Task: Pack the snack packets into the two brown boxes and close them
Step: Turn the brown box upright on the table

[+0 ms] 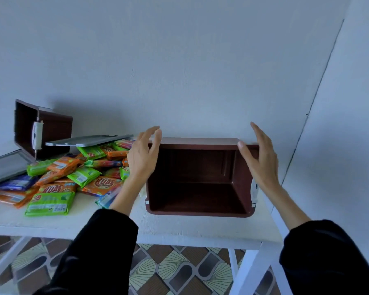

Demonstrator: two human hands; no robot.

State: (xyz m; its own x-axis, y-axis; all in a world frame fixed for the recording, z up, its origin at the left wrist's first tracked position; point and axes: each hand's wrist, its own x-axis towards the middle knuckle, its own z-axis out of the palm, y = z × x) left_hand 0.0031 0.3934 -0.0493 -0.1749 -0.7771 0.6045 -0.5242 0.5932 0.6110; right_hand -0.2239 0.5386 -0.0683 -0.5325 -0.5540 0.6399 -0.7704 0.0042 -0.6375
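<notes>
On a white table [179,231] pushed against a pale blue-grey wall [179,60], a brown box [196,194] lies tipped on its side towards the right end, its open mouth facing the camera and its inside bare. A white latch [254,190] shows on its right side. The left hand [143,154] is raised at the box's upper left corner with fingers spread and gently curved, holding nothing; the right hand [262,158] is at the upper right corner with fingers straight and the thumb close to the top edge, also holding nothing. Whether either hand actually touches the box cannot be told. Both arms wear black sleeves [98,252]. To the left, a loose heap of snack packets [73,175] in green, orange and blue covers the tabletop, none inside either box. Behind the heap, near the wall, a second brown box [55,124] also lies on its side, its mouth turned leftward. One grey lid [90,140] rests flat across the back of the heap, and a second grey lid [4,167] leans at the far left edge. The wall meets another at a corner on the right. Beneath the table's white legs, the floor [179,271] is tiled in a brown and cream fan pattern.
</notes>
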